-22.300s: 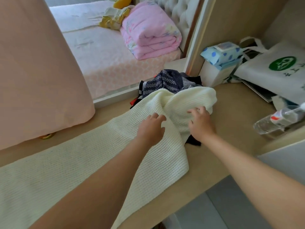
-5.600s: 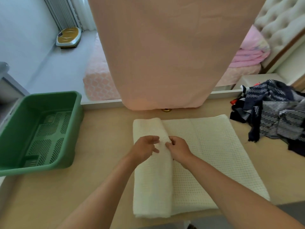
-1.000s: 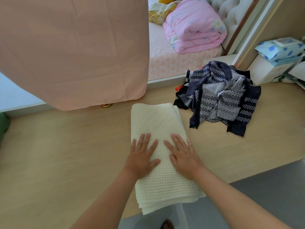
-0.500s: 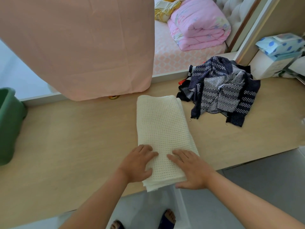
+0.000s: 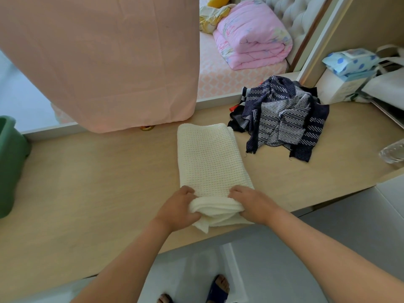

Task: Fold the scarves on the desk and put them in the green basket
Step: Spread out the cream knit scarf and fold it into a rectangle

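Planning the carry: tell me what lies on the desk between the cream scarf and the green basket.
Only bare desk separates the cream scarf from the green basket in the head view; the pink curtain hangs behind that stretch.

cream knit scarf (image 5: 205, 158) folded into a long strip mid counter (image 5: 98, 182), near end bunched up. navy chevron scarves (image 5: 282, 119) heaped far right. green basket (image 5: 11, 162) left edge, cropped.

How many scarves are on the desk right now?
2 distinct: the cream scarf, folded, at centre; a crumpled navy patterned pile to its right, which may hide more scarves.
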`<move>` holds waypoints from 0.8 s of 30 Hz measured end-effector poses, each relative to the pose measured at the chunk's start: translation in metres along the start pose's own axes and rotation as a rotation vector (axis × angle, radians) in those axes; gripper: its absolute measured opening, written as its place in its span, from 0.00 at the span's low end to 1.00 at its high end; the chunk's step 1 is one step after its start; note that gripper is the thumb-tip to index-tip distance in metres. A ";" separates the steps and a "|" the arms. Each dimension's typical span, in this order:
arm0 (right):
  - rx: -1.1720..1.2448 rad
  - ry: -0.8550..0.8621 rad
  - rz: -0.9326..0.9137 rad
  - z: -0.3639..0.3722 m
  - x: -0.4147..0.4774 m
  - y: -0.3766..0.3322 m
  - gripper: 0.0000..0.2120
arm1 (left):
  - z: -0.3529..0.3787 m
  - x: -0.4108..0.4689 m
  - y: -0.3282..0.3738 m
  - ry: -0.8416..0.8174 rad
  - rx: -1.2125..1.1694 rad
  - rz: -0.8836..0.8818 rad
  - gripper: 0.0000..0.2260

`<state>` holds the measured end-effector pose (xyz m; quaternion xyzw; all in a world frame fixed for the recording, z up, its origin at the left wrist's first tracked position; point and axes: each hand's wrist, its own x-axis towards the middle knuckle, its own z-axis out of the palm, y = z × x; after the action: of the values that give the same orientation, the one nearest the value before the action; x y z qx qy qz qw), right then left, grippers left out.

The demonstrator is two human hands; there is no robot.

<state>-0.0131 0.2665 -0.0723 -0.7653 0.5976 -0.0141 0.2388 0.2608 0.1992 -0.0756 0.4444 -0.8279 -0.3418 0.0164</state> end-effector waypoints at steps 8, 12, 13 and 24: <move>0.417 0.107 0.199 -0.040 0.019 -0.013 0.13 | -0.049 -0.004 0.001 0.078 -0.227 -0.101 0.18; 0.104 -0.037 0.131 -0.029 0.019 -0.016 0.17 | -0.040 -0.013 -0.010 0.137 0.045 0.207 0.22; 0.050 -0.042 0.094 -0.021 0.017 -0.018 0.18 | -0.035 -0.015 -0.012 0.136 0.091 0.269 0.20; -0.477 -0.091 0.040 0.052 -0.047 -0.022 0.56 | 0.043 -0.037 -0.028 -0.080 0.578 0.378 0.57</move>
<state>0.0096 0.3319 -0.0969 -0.7880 0.5875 0.1666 0.0783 0.2891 0.2396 -0.1144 0.2556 -0.9582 -0.1012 -0.0793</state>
